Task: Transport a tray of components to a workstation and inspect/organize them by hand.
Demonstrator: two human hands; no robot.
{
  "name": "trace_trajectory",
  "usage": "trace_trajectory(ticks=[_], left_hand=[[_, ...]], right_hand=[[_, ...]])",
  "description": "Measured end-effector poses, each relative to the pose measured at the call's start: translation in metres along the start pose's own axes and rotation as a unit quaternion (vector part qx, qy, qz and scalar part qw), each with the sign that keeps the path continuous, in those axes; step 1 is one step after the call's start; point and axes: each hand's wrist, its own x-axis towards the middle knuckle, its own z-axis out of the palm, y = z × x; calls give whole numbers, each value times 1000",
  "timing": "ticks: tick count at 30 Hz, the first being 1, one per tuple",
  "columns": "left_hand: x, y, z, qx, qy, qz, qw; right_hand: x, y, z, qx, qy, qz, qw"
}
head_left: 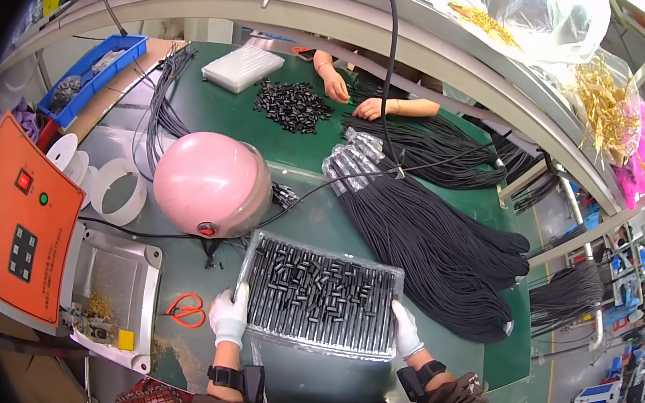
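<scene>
A clear plastic tray lies slightly tilted in front of me, with ridged rows and many small black cylindrical pieces scattered over them. My left hand, in a white glove, grips the tray's left edge, thumb along the side. On the opposite edge, my right hand, gloved too, holds the right side with its fingers partly hidden beneath. Orange-handled scissors rest on the table just left of my left hand.
A pink helmet sits beyond the tray. Bundles of black cables cover the right side. Across the green table, another person's hands work near a pile of black pieces. An orange control box and metal machine tray stand left.
</scene>
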Motion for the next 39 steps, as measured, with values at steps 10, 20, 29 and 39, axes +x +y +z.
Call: trace_trajectory(ticks=[10, 20, 29, 39], left_hand=[[6, 1, 2, 9, -11, -11, 1000], [3, -2, 0, 0, -10, -13, 1000], [4, -3, 0, 2, -11, -14, 1000], [9, -4, 5, -1, -18, -19, 1000]], right_hand=[[4, -1, -3, -32, 0, 2, 999], [4, 6, -6, -13, -4, 10, 1000], [2, 3, -3, 4, -6, 17, 1000], [6, 0, -6, -18, -7, 11, 1000]])
